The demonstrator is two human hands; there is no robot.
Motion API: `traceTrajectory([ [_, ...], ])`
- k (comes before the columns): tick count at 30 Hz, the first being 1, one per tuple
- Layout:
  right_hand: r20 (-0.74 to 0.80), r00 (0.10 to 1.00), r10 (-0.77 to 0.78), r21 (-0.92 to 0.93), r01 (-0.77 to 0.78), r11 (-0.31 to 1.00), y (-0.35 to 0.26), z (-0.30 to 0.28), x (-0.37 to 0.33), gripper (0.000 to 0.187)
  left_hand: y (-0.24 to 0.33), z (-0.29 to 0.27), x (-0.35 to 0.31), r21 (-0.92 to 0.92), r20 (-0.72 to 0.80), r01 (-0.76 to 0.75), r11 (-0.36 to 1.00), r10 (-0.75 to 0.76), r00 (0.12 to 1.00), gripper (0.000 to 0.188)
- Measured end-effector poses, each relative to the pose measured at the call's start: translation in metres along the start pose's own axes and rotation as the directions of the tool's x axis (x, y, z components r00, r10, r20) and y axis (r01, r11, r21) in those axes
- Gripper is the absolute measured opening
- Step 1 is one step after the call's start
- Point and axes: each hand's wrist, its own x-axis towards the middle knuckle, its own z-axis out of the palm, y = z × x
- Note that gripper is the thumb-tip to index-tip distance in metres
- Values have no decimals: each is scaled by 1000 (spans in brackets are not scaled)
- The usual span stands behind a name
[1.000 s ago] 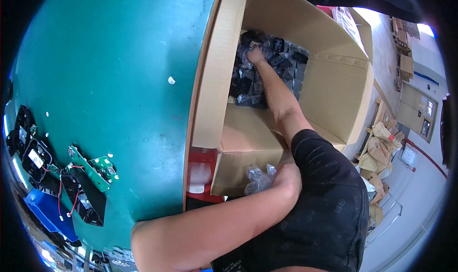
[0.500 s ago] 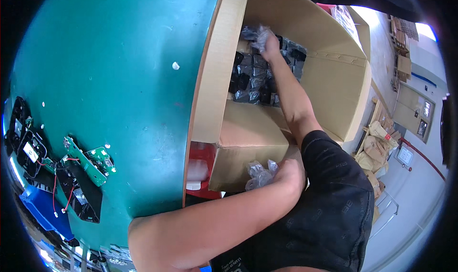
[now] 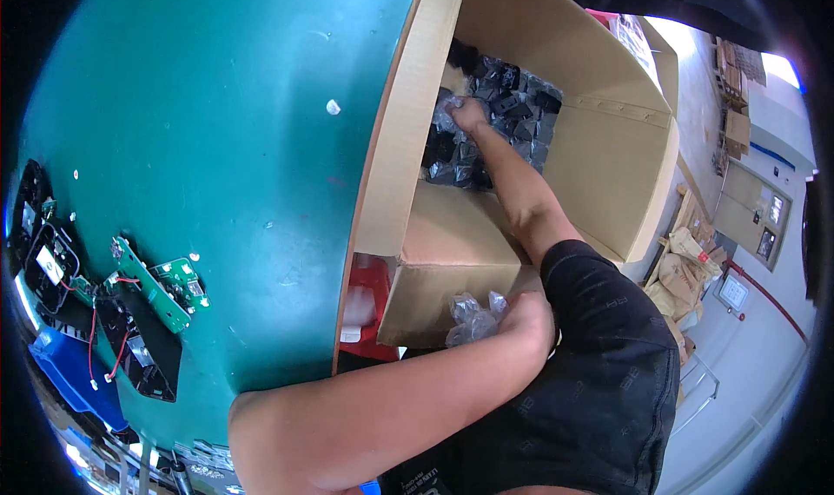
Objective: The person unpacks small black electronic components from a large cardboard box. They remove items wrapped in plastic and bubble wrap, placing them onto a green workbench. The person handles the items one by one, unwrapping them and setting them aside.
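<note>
My right hand (image 3: 470, 115) reaches deep into a large open cardboard box (image 3: 608, 161), its fingers closed on a crumpled clear plastic bag (image 3: 446, 111). I cannot tell whether anything is inside that bag. Below and around it, rows of black parts (image 3: 512, 104), many in clear plastic, fill the box floor. Nearer to me, my left hand (image 3: 527, 320) is curled against crumpled clear plastic bags (image 3: 472, 320), its fingertips partly hidden. These bags are in front of a cardboard flap (image 3: 447, 291) of the box.
A green tabletop (image 3: 217, 130) lies left of the box. On it are green circuit boards (image 3: 161, 287), black housings with red wires (image 3: 143, 347) and a small white scrap (image 3: 333, 107). A blue bin (image 3: 78, 378) sits at lower left. A red container (image 3: 369, 300) is beside the flap.
My right hand has moved nearer and slightly left inside the box with the plastic bag, uncovering more black parts behind it. My left hand stays almost in place.
</note>
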Motion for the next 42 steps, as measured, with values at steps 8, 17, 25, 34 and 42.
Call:
traceTrajectory([
  [8, -55, 998, 35, 726, 16, 688, -46, -29, -2, 25, -1, -3, -1, -32, -57, 25, 999, -27, 998, 19],
  [17, 21, 962, 271, 81, -272, 959, 20, -6, -23, 50, -5, -12, -12, -56, 27, -62, 997, 63, 998, 21],
  [25, 279, 956, 95, -459, 45, 887, -5, -1, -6, 63, -2, -6, -9, -22, -10, -16, 1000, 16, 1000, 24],
  [34, 251, 968, -30, 614, -135, 778, -9, -49, -20, 27, 0, -4, -5, -84, -14, 15, 996, -17, 1000, 20],
  [42, 337, 936, 99, 686, -316, 655, 41, -30, -28, 28, 3, -2, -1, -50, -37, 11, 999, -13, 999, 20],
])
